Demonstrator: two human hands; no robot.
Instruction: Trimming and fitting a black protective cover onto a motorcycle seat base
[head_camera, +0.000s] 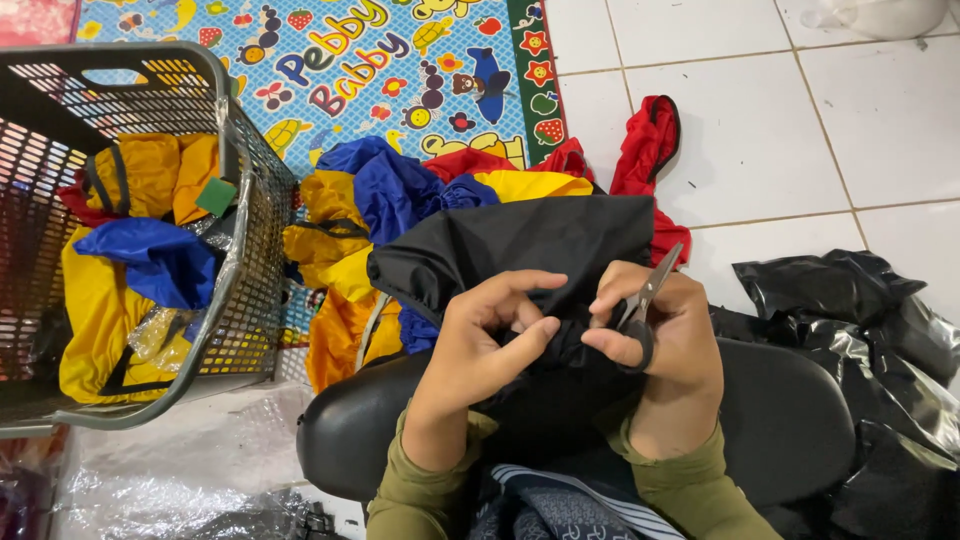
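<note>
While the left hand (480, 345) pinches the black cloth (520, 245) on the lap, the right hand (665, 335), closed around scissors (645, 300), should snip close, blades clear of fingertips.

The single head-worn view looks steeply down from close above the person's lap, facing forward across the black stool (780, 420) to the tiled floor (760, 130). A grey basket (235, 150) sits at its left edge.

Matt black cloth (520, 250); shiny metal scissors (650, 290); grey plastic basket (250, 200); glossy floor tiles (760, 130).
</note>
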